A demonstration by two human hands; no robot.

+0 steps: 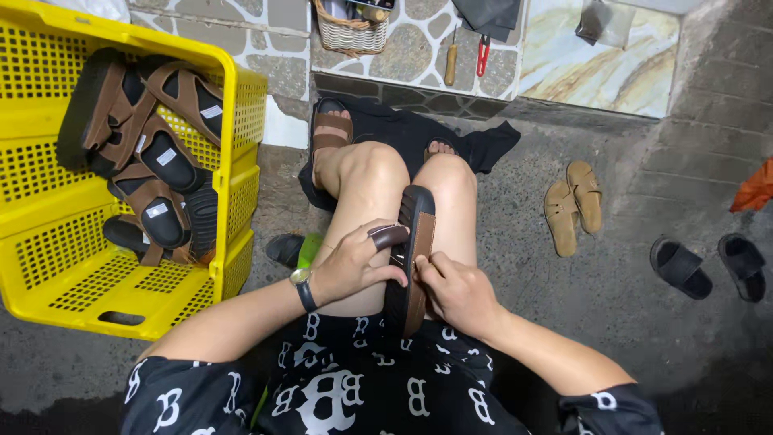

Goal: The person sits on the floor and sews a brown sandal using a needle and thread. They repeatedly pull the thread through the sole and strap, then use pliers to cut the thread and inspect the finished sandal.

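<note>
— Looking down at the lap: a black-and-brown sandal (409,258) stands on edge between the person's thighs, sole side towards the left knee, toe end pointing away.

— And the hands?

— Left hand (350,266), the one with a wristwatch (300,278), wraps the sandal from its side; that grip is clamped on it, with a brown strap (390,235) curling over the fingers. Right hand (457,292) presses against the other side, fingertips pinched together on the brown edging near the middle of the sandal.

— What sits around them?

— Just left of the knees, a dark slipper (283,249) lies on the concrete floor (612,322). Further left, a yellow plastic crate (233,161) is tipped on its side, with a heap of matching brown-strapped sandals (153,161) inside.

— To the right?

— A tan pair of slides (573,205) rests well apart from the legs, and a black pair of slides (710,266) lies further out still.

— Further ahead?

— One foot wears a brown sandal (332,133), planted on a black cloth (451,141). Behind it, on the stone ledge (419,48), a woven basket (348,34), a wooden-handled tool (452,63) and red-handled pliers (483,55).
</note>
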